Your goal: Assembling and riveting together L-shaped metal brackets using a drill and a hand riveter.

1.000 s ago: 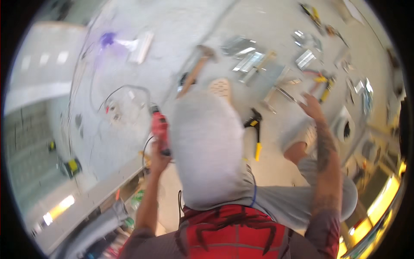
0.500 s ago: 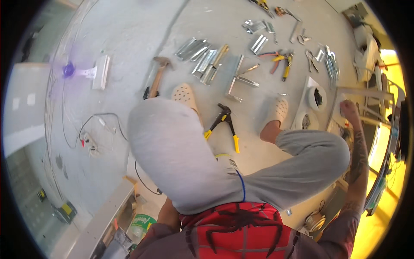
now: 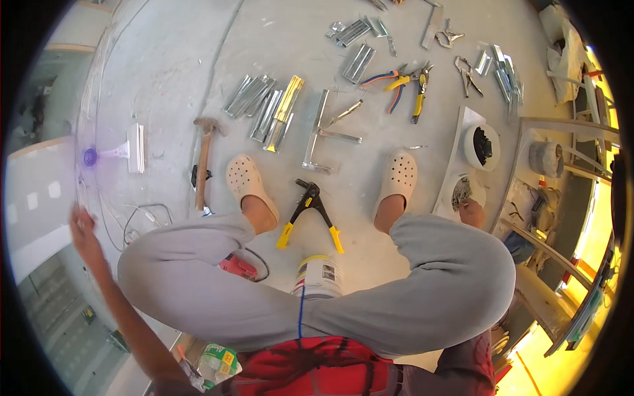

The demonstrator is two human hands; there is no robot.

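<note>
My left hand is raised at the far left, beyond my knee, fingers apart and holding nothing. At the right, my right hand reaches the edge of a white bowl of thin silver metal pins. Its fingers are bunched at the pins; whatever they may hold is hidden. Just behind is a white bowl with small black pieces. Between my feet a black hand riveter with yellow grip ends lies on the floor, handles spread. A frame of joined metal channels lies beyond it.
A hammer lies left of my foot, near stacked metal channel pieces. Snips and locking pliers lie farther off. A purple-lit fan stands left. A white bucket is between my legs; a wooden frame stands right.
My left arm has come out from beside my body to the far left. My right hand has moved from the wooden frame to the pin bowl. My legs have spread apart and the view has shifted.
</note>
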